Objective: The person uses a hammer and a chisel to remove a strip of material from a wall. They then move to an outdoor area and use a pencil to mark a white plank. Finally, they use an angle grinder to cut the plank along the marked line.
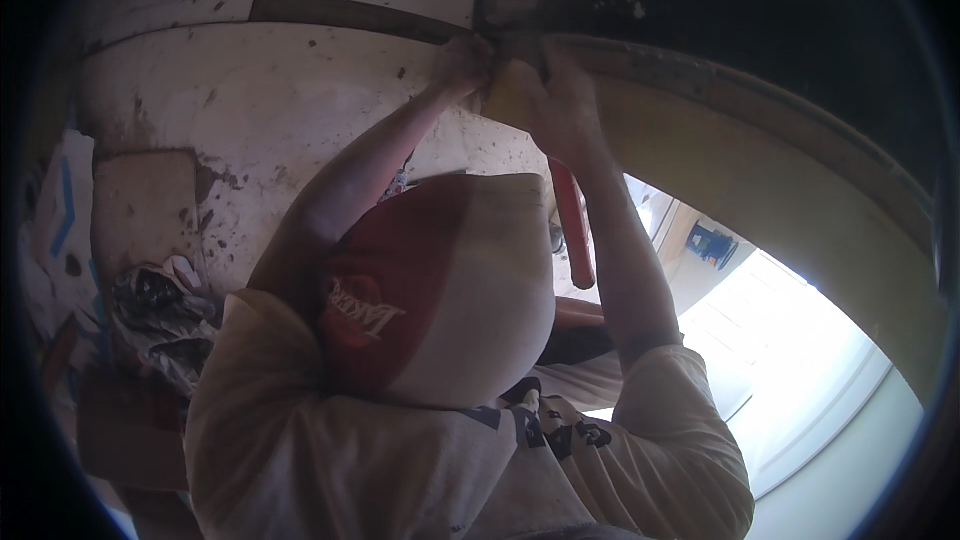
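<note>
Left hand (465, 65) and right hand (567, 105) sit close together at the tan board's (740, 160) left end, beside the dark panel (720, 15). Too dim to tell either grip. Crumpled plastic (165, 315) lower left; can't see any contents.

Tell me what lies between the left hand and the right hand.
In the head view, a yellow piece shows between the left hand and right hand, too dim to identify.
</note>
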`<state>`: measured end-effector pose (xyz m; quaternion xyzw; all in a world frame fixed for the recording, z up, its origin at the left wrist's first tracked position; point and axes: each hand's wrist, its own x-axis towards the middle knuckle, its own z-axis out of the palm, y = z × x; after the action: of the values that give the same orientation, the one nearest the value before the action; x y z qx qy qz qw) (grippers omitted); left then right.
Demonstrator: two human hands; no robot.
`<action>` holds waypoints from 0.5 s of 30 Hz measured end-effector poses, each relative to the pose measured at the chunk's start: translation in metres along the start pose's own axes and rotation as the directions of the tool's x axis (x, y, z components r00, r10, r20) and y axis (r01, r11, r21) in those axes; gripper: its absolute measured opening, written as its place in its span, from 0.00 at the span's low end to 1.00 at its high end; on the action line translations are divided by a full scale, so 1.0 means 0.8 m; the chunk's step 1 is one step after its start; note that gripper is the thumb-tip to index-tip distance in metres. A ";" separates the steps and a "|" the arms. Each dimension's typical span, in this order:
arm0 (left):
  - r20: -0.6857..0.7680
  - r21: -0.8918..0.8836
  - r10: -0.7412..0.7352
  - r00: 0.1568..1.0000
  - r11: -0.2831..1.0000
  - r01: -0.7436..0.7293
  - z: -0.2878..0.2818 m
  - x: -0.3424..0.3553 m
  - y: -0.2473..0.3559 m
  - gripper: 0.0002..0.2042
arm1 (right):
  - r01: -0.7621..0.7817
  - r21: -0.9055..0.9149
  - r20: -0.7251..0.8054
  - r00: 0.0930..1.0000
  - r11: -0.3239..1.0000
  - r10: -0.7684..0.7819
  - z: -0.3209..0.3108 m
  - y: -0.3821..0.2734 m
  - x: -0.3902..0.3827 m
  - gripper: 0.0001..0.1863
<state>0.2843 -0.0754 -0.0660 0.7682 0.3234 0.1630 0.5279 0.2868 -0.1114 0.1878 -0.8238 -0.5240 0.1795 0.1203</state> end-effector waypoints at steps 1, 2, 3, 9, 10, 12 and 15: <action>-0.058 -0.069 -0.021 0.998 0.997 0.017 -0.003 -0.005 0.000 0.09 | -0.036 -0.010 0.045 0.998 0.999 0.036 0.005 -0.003 0.006 0.17; -0.114 -0.138 -0.045 0.992 0.990 0.029 -0.007 -0.009 0.001 0.10 | -0.071 -0.021 0.088 0.993 0.997 0.072 0.009 -0.007 0.011 0.18; -0.140 -0.203 -0.078 0.987 0.978 0.048 -0.004 -0.010 0.000 0.10 | -0.115 -0.038 0.136 0.984 0.993 0.119 0.015 -0.008 0.019 0.19; -0.156 -0.481 -0.290 0.944 0.857 0.184 -0.019 -0.027 0.031 0.13 | -0.101 -0.187 0.163 0.978 0.977 0.132 0.056 0.026 0.033 0.21; -0.187 -0.477 -0.302 0.935 0.860 0.183 -0.007 -0.020 0.020 0.14 | -0.092 -0.217 0.195 0.971 0.972 0.135 0.060 0.032 0.034 0.21; -0.257 -0.429 -0.244 0.935 0.896 0.116 0.008 -0.016 0.008 0.14 | -0.082 -0.271 0.255 0.955 0.959 0.154 0.062 0.036 0.036 0.23; -0.263 -0.330 -0.145 0.954 0.943 0.052 0.012 -0.019 0.010 0.14 | -0.129 -0.381 0.191 0.958 0.916 0.214 0.057 0.023 0.037 0.25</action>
<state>0.2815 -0.0941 -0.0613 0.6240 0.4035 0.2947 0.6008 0.2943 -0.0920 0.1346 -0.8486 -0.4837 0.1827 -0.1120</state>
